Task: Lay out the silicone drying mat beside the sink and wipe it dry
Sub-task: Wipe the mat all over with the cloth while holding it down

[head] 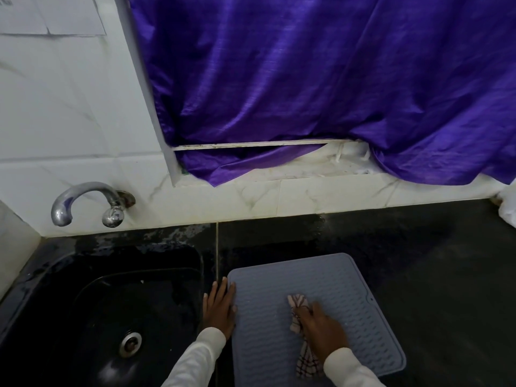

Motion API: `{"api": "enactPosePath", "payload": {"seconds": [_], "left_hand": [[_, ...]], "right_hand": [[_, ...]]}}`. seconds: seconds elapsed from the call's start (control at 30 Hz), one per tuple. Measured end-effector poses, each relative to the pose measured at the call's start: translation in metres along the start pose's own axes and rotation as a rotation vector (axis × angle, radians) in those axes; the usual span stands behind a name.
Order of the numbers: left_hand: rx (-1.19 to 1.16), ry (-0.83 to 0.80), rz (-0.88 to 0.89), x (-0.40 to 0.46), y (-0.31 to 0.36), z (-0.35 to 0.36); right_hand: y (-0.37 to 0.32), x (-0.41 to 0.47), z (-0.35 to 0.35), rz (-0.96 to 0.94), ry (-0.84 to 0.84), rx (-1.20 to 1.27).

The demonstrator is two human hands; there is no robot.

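Far left we have one chrome tap (83,201) on the tiled wall, and below it one black sink (55,303) with a drain (130,344). Just right of the sink, our left hand (219,310) lies flat on the counter (418,261), fingers straight and together, its thumb side touching the left edge of the mat as if pinning it.

One silicone drying mat (349,289), grey-blue and ribbed, lies flat on the dark counter just beside the sink, so laying out looks done. Its long axis runs away from us, near edge out of frame at the bottom.

Our right hand (321,325) sits on the mat's middle, fingers curled over one checked cloth (297,305), gripping and pressing it down; one cloth end sticks out ahead of the fingers, the other trails back under the wrist.

Key relation: the cloth sits at mid-mat, slightly near side. Unwiped-looking ribs lie ahead toward the wall and off to the right, so we judge the next strokes go forward and right. Right hand is the nearer, working one; left just steadies.

Behind, one purple curtain (335,79). Counts: two hands, one mat, one cloth, one tap, one sink.
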State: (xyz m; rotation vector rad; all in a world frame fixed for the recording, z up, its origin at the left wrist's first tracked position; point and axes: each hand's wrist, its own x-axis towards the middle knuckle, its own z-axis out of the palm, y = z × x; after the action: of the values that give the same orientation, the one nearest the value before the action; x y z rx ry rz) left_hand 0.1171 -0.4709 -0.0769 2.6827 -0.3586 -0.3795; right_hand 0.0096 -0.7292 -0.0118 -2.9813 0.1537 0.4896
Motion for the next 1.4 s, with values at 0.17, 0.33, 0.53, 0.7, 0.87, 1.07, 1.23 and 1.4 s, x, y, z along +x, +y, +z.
{"api": "enactPosePath", "payload": {"seconds": [0.17, 0.33, 0.53, 0.7, 0.87, 1.07, 1.23, 1.4], "left_hand": [[-0.051, 0.008, -0.012, 0.0, 0.001, 0.0], [-0.052, 0.037, -0.01, 0.001, 0.002, 0.002], [-0.073, 0.078, -0.017, 0.001, -0.002, 0.007], [-0.073, 0.086, -0.025, -0.001, 0.002, 0.005], [-0.074, 0.081, -0.011, -0.004, 0.002, 0.003], [-0.063, 0.087, 0.021, -0.007, 0.001, 0.006], [-0.064, 0.075, 0.025, -0.006, -0.002, 0.005], [-0.074, 0.1, 0.023, -0.004, 0.0, 0.004]], "right_hand": [[0.057, -0.006, -0.017, 0.123, -0.053, 0.091], [0.104, -0.013, -0.035, 0.192, 0.041, 0.11], [0.139, -0.008, -0.041, 0.383, -0.041, 0.198], [0.129, -0.01, -0.045, 0.341, 0.026, 0.195], [0.131, -0.004, -0.037, 0.49, 0.095, 0.371], [0.056, -0.013, -0.046, 0.219, 0.142, 0.673], [-0.056, -0.008, -0.02, 0.001, 0.093, 0.641], [-0.129, 0.005, 0.008, -0.033, 0.021, 0.462]]}}
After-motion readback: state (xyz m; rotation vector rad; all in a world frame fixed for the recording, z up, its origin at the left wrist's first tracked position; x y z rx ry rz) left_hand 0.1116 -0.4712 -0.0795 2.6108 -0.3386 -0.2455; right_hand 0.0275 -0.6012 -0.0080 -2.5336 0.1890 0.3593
